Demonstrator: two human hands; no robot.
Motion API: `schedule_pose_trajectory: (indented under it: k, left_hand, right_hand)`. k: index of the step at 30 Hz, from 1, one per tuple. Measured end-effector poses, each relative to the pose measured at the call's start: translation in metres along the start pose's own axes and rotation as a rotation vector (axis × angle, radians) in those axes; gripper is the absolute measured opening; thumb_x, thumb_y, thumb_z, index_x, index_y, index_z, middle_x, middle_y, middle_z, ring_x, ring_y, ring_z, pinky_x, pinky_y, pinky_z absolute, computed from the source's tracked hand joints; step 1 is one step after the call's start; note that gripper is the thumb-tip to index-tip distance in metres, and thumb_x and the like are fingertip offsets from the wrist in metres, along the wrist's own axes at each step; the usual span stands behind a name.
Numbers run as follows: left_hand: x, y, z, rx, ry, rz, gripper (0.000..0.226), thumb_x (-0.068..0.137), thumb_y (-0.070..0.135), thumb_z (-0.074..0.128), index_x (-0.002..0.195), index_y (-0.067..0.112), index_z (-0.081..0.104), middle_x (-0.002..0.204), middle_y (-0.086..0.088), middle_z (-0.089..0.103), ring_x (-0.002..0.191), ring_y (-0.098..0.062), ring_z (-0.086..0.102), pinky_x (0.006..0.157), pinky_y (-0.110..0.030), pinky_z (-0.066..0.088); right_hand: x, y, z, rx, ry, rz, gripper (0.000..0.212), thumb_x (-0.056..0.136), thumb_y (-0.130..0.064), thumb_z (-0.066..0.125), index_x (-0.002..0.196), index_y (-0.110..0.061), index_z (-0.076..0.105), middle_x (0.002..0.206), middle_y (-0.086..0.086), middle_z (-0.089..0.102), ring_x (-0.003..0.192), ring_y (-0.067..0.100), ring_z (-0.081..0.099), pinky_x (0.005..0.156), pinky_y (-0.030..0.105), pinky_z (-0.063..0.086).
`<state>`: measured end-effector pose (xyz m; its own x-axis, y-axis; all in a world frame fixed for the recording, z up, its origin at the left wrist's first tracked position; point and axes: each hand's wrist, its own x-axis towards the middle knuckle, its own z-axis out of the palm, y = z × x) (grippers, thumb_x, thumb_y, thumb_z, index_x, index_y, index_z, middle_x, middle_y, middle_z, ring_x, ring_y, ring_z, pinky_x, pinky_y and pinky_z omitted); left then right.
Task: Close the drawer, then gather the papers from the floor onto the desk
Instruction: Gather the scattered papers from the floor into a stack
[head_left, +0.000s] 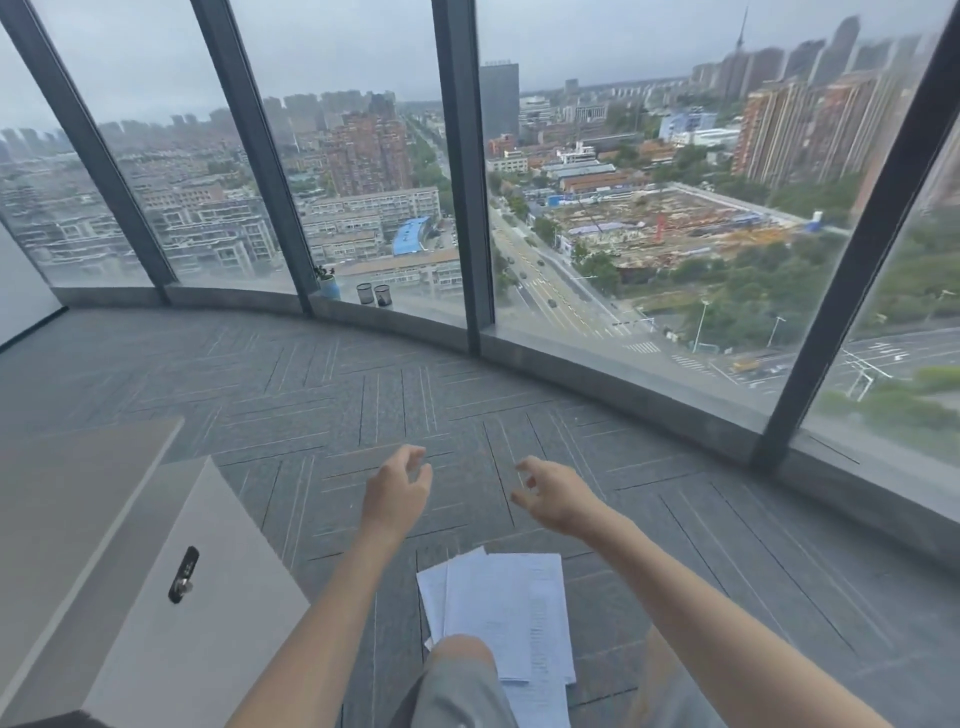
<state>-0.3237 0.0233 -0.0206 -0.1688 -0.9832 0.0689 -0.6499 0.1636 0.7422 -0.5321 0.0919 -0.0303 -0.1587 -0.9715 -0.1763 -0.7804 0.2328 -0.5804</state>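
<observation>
I see the curved window wall (467, 156) sweeping round well beyond both hands, its low sill (649, 384) marking the far edge of the room. Between that sill and my hands lies a wide stretch of bare grey carpet (311, 374), open on every side. To the left of my left hand stands the desk (67, 493), its top cut off by the frame edge, with a pale front panel (208, 597) carrying a dark lock (183, 574); I cannot tell whether this panel is the drawer, nor whether it sits flush. The papers (504, 608) lie on the carpet below and between my forearms, nearer to me than either hand, partly hidden by my knee (460, 660). My left hand (397, 488) and right hand (553, 493) hover apart, fingers loosely curled, holding nothing. On the sill far ahead stand two small dark mesh cups (373, 294) and a blue pot (329, 286), too small to read.
</observation>
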Motion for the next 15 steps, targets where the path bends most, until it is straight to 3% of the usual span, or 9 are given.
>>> schedule_pose_trajectory:
  k: [11,15]
  left_hand:
    - [0.058,-0.061,0.082,0.039,-0.077,-0.192,0.031,0.096,0.019,0.056,0.125,0.013,0.063,0.128,-0.006,0.07,0.118,-0.025,0.063,0.095,-0.033,0.045]
    - [0.087,-0.091,0.123,0.081,-0.127,-0.255,0.032,0.097,0.019,0.055,0.128,0.014,0.062,0.127,-0.005,0.07,0.115,-0.024,0.064,0.091,-0.032,0.046]
  right_hand:
    - [0.085,0.076,0.035,0.014,-0.102,0.113,0.053,0.1,-0.032,0.053,0.147,-0.009,0.045,0.14,0.014,0.059,0.128,0.03,0.055,0.101,0.037,0.043]
    - [0.133,0.109,0.061,0.014,-0.099,0.125,0.047,0.1,-0.032,0.051,0.141,-0.01,0.05,0.131,0.015,0.061,0.119,0.032,0.059,0.098,0.041,0.049]
